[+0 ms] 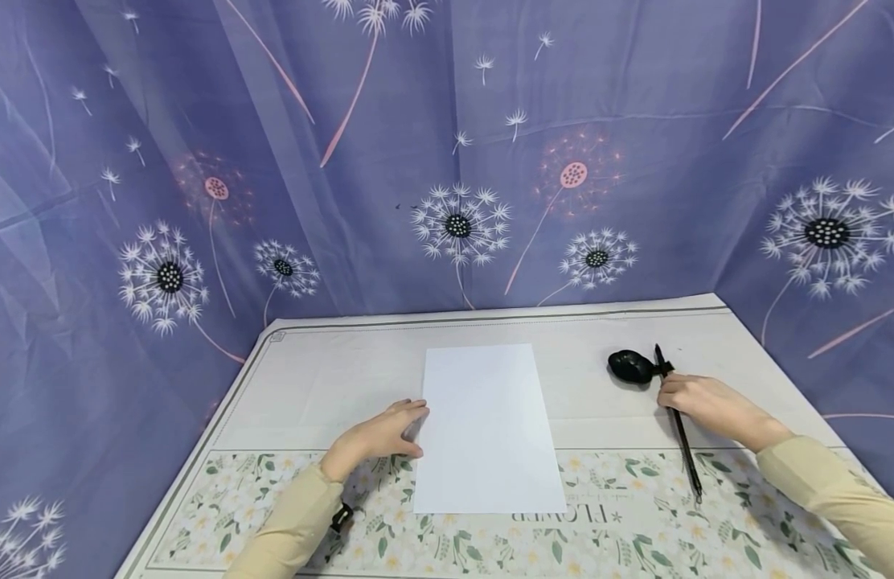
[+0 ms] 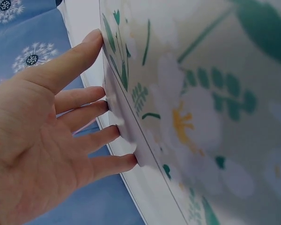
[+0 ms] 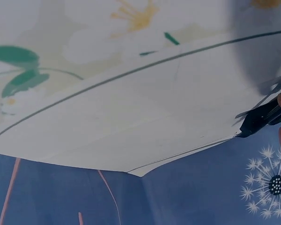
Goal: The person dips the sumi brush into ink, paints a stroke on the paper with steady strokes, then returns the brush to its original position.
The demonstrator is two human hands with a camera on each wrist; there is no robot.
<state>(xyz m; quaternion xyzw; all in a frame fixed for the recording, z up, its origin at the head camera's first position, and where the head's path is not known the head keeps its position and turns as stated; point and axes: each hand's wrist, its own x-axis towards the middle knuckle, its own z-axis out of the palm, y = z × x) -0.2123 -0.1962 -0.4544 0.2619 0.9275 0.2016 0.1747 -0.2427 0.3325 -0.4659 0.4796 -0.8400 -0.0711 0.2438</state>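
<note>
White paper (image 1: 490,430) could skew if your spread, empty left hand (image 1: 378,433) nudges its edge; your right hand (image 1: 707,404) grips a black rod (image 1: 687,457)

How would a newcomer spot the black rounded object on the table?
On the table, find the white sheet in the head view. To its right, just short of the right hand, lies the black rounded object. It is a stubby oval, unlike the long, thin black stick beside it.
</note>
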